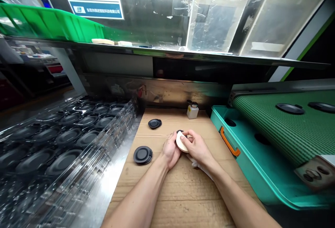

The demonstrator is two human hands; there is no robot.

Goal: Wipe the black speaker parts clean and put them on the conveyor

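In the head view, a cream-coloured round pad (181, 142) is pinched between the thumb and fingers of my right hand (196, 147). It lies over a black round part (179, 131), of which only the far rim shows. My left hand (171, 152) is curled around that black part from the left and below; most of its fingers are hidden. A bit of white cloth (194, 164) sticks out beneath my right hand. On the cardboard (183, 193) to the left lie a stack of black round lids (142, 154) and, farther back, another black lid (154, 123).
Clear plastic trays (104, 140) filled with black round parts stand at left. A small dispenser bottle (192, 111) sits at the back. On the right, a green conveyor (272, 116) carries black parts above a teal bin (251, 175). A metal shelf (167, 51) with a green crate (52, 23) crosses overhead.
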